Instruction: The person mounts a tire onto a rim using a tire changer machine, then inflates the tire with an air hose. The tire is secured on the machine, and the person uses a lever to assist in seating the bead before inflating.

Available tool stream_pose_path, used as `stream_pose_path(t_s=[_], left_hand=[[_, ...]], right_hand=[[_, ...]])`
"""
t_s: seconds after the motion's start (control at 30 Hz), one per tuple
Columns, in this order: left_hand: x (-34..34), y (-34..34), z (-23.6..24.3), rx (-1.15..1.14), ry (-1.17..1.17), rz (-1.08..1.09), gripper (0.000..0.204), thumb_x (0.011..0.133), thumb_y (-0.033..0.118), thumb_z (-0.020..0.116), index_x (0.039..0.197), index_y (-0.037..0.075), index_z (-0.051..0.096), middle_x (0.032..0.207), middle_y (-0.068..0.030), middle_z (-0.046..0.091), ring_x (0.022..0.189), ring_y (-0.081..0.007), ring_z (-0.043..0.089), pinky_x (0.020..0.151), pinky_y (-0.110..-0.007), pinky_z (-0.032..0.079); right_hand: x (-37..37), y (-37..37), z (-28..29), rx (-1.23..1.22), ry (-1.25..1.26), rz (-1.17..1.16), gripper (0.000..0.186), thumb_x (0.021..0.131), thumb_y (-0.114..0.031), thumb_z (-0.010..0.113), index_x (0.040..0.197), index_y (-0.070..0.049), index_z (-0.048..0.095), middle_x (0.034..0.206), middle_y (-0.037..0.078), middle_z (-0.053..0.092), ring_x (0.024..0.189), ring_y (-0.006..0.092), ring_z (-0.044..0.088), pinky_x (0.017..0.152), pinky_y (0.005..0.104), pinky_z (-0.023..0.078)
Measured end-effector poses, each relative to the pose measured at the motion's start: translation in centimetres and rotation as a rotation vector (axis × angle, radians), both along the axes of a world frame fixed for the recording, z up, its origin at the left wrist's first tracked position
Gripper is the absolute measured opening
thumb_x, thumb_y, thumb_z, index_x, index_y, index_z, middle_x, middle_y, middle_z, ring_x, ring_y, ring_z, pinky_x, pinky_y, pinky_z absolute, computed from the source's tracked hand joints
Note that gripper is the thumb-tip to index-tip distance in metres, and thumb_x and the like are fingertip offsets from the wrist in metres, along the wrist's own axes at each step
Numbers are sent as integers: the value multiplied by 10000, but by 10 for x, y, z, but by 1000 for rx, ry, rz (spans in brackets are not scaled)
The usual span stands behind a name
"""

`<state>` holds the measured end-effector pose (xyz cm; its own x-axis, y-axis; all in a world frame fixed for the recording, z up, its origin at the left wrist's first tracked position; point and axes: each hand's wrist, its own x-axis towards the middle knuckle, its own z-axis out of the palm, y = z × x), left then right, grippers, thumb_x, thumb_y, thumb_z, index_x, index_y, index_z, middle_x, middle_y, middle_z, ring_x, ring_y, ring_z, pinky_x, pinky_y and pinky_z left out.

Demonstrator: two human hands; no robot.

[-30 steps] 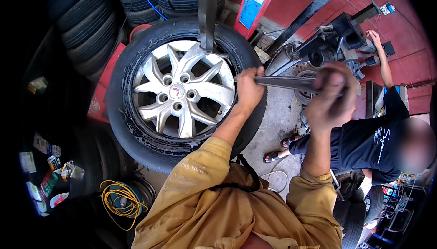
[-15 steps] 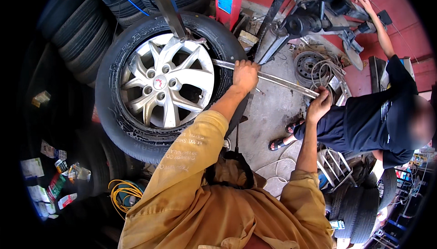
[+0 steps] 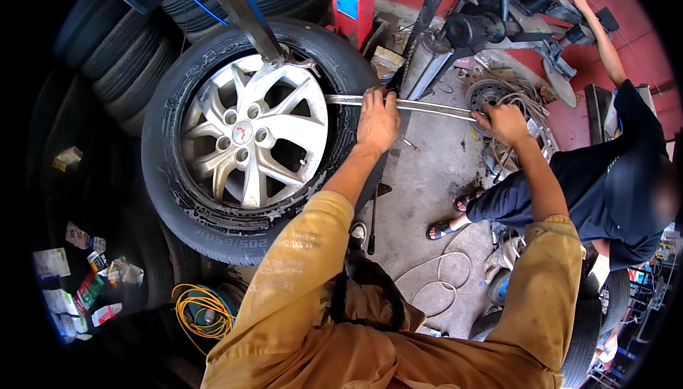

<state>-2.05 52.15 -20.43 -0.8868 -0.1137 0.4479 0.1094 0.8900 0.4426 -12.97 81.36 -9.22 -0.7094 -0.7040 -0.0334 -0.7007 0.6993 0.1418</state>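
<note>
A tyre [image 3: 171, 140] on a silver alloy wheel [image 3: 277, 140] lies flat at centre left, with a machine's metal arm [image 3: 252, 15] reaching down to its rim at the upper right. A long flat metal lever [image 3: 434, 106] runs from inside the tyre's right edge out to the right. My left hand [image 3: 377, 117] is closed on the lever just over the sidewall. My right hand [image 3: 501, 122] grips the lever near its outer end, fingers wrapped round it.
Tyre stacks [image 3: 124, 61] stand at left and behind. Black machinery [image 3: 473, 33] and a steel wheel [image 3: 484, 96] are upper right. A person [image 3: 619, 168] reaches up at right. Hoses [image 3: 441, 268] lie on the floor [image 3: 413, 182]; a yellow coil [image 3: 203, 311] is lower left.
My right hand and the lever's outer end have come down from close to the camera, then shifted farther forward. The view has shifted, so the wheel appears farther left.
</note>
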Motion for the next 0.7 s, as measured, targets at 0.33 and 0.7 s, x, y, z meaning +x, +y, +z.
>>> stream_pose_path(t_s=[0.33,0.7], left_hand=[[49,7,-11,-8,-187,-74,585,837,174,627,1370,-16,478,1410,-252,417,1377,-413,345,1200,-491,248],[91,3,-5,-59,-195,-139,196,812,131,648,975,29,611,982,-177,533,946,-366,542,830,-473,440]], right_hand=[[21,41,-86,-151,-225,-93,493,1000,-469,507,760,-74,679,639,182,638,688,416,645,660,508,512],[76,66,-80,-184,-285,-124,503,947,-537,566,765,-77,655,613,139,623,638,370,646,600,465,505]])
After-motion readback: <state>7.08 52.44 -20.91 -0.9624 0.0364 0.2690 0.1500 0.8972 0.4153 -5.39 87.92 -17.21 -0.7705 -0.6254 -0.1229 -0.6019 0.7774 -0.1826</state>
